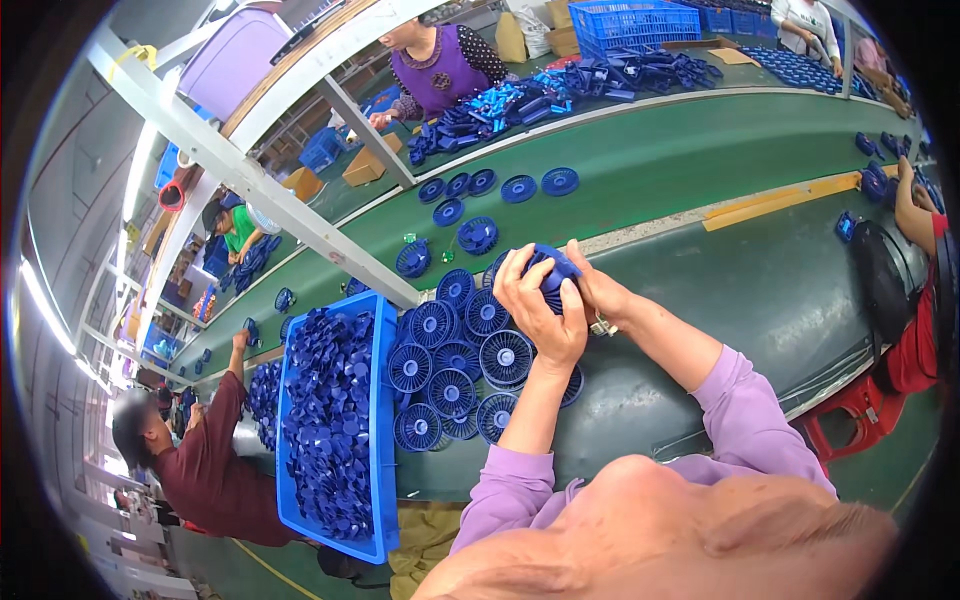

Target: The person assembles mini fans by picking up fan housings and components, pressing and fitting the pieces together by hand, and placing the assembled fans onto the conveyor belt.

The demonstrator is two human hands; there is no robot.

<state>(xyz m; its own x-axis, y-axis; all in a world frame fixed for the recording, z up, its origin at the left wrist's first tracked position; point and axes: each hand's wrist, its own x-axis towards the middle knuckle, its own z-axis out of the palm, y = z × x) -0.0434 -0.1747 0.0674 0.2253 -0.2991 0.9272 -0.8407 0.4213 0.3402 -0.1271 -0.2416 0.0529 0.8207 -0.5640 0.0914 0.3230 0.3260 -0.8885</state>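
Round blue cage (563, 265) seen in the head view, held up in both hands over the back edge of the bench (720, 285), just beyond a cluster of like parts. Its left side is covered by the curled fingers of the left hand (545, 315); blue plastic is seen between them. Its right side is held by the right hand (603, 292). Grip of each hand: closed in around the cage, opened only as far as its width. Underside partly hidden by palms and fingers.

Below and left of the hands, the bench is covered by round slatted wheels (506, 357), dark blue, some laid over others, pale hubs seen in many. Beside them, a bright blue tray (385, 430) is set, filled with small blue pieces (330, 420).

Past the bench, a green belt (640, 185) is seen, with blue discs (518, 188) spread along it and two small green bits near them. By the belt's near edge at right, a yellow strip (780, 203) is laid. On the far side, blue parts (510, 105) are heaped before a person in a purple vest (445, 75).

At left, a small blue part by the belt is touched by a person in a maroon top (220, 450). At right, a red stool (855, 420) is partly covered by another person in red.
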